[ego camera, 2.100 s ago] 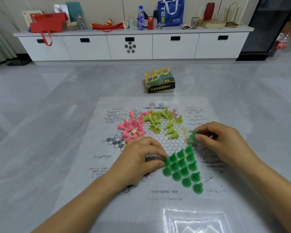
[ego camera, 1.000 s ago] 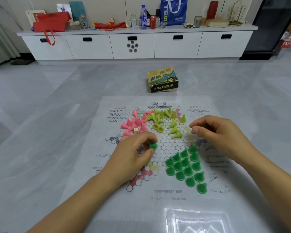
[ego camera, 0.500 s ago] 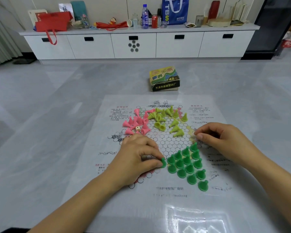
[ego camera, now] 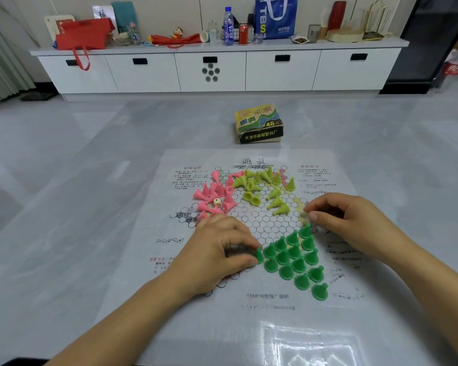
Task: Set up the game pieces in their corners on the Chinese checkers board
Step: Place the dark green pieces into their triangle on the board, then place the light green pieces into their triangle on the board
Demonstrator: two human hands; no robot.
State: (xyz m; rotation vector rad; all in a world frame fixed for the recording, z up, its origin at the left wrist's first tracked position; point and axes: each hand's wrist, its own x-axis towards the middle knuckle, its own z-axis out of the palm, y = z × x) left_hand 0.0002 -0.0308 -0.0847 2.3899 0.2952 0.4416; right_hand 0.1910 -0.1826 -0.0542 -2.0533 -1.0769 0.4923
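My left hand (ego camera: 222, 256) hides the corner of the board (ego camera: 265, 220) beneath it. Only a few pinkish circles peek out by my wrist. Its thumb and forefinger pinch one green piece (ego camera: 259, 256), upright, touching the left edge of the green pieces (ego camera: 294, 260) that stand between my hands.

My right hand (ego camera: 349, 228) lies curled, fingertips down on the board just beyond that block. Thumb and forefinger nearly meet; whether they nip anything I cannot tell.

The board is a thin, glossy printed sheet of small circles. Its near edge runs out of view below my arms, and glare blurs the print there.

The pieces are little plastic cones with flared feet and knobbed tops. I count fourteen green ones standing in tight rows, fifteen with the one I hold.

Beyond my left hand the pink pieces (ego camera: 212, 196) lie tumbled, some behind my knuckles, so I cannot count them. A single pale bead (ego camera: 217, 201) sits among them. The yellow pieces (ego camera: 259, 186), beyond and between my hands, overlap too much to number.

One worn cardboard box (ego camera: 259, 124) sits well past both hands.
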